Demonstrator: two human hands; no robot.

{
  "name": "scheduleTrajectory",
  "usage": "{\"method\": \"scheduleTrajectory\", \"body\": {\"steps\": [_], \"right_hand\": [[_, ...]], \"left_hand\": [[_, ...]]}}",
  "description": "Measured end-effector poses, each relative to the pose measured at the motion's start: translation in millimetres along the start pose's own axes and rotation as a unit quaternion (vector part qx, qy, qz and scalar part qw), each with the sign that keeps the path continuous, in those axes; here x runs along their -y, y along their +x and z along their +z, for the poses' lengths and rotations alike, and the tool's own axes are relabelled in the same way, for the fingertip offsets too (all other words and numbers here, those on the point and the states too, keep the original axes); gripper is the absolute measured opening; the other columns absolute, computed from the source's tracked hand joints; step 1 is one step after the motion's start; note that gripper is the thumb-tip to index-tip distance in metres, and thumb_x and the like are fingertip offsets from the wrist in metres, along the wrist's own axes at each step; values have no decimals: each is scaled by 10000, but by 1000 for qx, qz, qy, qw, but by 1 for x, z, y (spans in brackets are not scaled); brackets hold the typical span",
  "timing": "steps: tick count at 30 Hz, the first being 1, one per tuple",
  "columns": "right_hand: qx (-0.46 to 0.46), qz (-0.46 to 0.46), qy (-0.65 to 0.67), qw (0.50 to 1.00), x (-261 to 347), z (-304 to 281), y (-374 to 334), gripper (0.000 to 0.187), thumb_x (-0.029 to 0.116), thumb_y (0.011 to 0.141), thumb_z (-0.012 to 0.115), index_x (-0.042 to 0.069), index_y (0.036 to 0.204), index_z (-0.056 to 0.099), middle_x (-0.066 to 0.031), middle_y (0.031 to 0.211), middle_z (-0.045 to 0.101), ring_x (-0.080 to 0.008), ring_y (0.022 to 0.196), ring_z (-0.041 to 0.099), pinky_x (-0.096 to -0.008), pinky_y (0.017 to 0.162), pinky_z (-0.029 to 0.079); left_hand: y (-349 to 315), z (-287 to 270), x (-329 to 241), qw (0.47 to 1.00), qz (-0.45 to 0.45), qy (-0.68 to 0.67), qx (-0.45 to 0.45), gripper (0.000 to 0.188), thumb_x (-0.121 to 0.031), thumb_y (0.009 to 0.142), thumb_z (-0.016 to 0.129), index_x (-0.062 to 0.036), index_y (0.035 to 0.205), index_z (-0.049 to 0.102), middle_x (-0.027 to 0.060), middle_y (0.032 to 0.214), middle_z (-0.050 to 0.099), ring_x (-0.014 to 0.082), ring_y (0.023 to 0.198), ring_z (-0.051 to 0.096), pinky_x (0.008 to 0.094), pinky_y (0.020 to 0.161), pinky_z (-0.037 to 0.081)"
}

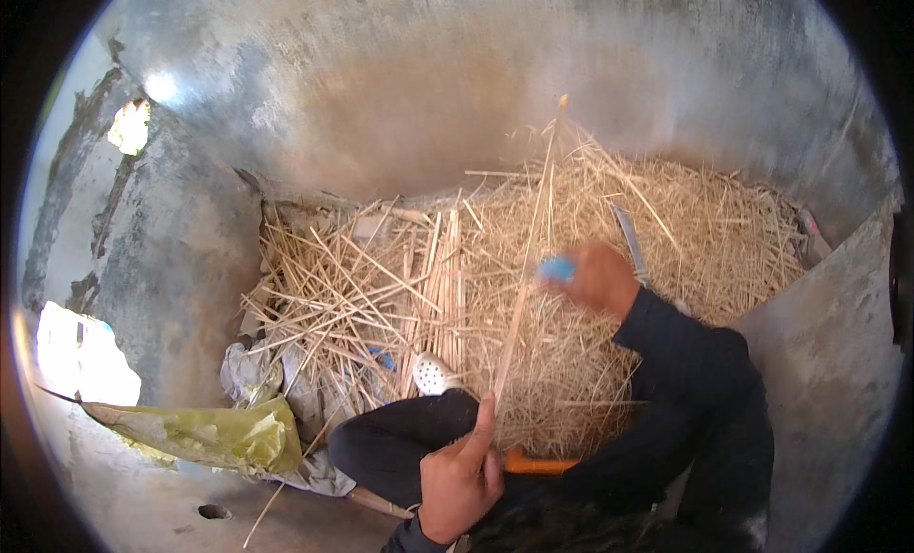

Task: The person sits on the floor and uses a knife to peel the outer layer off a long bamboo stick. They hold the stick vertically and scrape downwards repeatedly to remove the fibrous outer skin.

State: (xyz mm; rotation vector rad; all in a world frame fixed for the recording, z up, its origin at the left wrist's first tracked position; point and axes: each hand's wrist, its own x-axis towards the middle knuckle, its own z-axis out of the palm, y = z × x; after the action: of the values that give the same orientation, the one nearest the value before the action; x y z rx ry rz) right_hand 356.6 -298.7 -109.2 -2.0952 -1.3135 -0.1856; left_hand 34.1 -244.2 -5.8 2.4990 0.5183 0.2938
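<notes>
A long pale strip (pixel 511 348), looking like split bamboo, slants up and away from my left hand (pixel 462 484). That hand is closed on its near end, the index finger stretched along it and the other fingers curled. My right hand (pixel 598 279), smeared by motion, is curled beside the strip's middle. A small bright blue piece (pixel 556 267) shows at its fingers; whether it is a wrap or a handle I cannot tell. Just beyond this hand a grey knife blade (pixel 626 231) slants over the shavings; its handle is not visible.
Thin shavings (pixel 705 239) are heaped under and right of my hands. Split sticks (pixel 333 291) lie scattered at left, beside a row of parallel strips (pixel 443 286). Concrete walls surround the pile. A yellow-green sack (pixel 219 434), a white perforated shoe (pixel 434 373) and an orange edge (pixel 538 463) are nearby.
</notes>
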Motion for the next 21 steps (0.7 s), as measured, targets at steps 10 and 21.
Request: {"method": "scheduleTrajectory", "body": {"steps": [10, 21], "right_hand": [[-76, 38, -10, 996, -21, -6, 17, 712, 767, 847, 340, 174, 721, 715, 2, 457, 447, -152, 401, 431, -353, 409, 363], [78, 172, 0, 982, -4, -42, 11, 775, 733, 821, 468, 38, 479, 498, -85, 417, 420, -242, 399, 460, -400, 449, 386]], "left_hand": [[-19, -2, -1, 998, -30, -25, 48, 540, 42, 807, 536, -4, 1341, 469, 170, 612, 546, 279, 513, 593, 303, 523, 452], [-19, 25, 22, 833, -259, -479, 97, 483, -143, 973, 504, -88, 1435, 372, -50, 592, 429, 34, 455, 368, 169, 412, 311]]}}
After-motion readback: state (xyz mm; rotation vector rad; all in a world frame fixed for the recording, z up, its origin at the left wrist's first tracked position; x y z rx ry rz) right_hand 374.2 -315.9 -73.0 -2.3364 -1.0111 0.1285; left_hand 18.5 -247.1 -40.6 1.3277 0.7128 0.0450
